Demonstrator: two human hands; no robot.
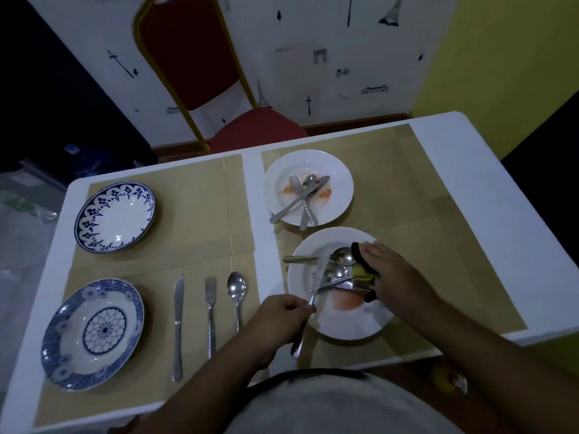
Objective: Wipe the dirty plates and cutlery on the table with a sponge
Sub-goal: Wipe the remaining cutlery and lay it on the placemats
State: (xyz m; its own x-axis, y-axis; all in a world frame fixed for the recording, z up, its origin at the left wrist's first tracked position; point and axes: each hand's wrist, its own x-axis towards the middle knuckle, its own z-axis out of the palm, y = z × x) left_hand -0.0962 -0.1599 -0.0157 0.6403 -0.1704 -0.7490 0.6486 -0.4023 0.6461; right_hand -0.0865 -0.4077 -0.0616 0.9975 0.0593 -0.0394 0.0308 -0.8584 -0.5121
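Note:
A white plate [351, 321] with an orange smear lies near the table's front right, with several pieces of cutlery piled on it. My left hand [279, 321] grips the handle of a table knife [316, 278] whose blade rests over that plate. My right hand [391, 274] presses a yellow and black sponge [360, 270] onto the cutlery at the plate's right side. Behind it, a second white plate [335, 208] with orange stains carries a fork, a spoon and a knife.
Two blue-patterned plates [114, 216] [94, 333] sit on the left placemat. A knife [178, 324], fork [210, 314] and spoon [237, 296] lie side by side between them and the dirty plate. A red chair [194, 64] stands beyond the table's far edge.

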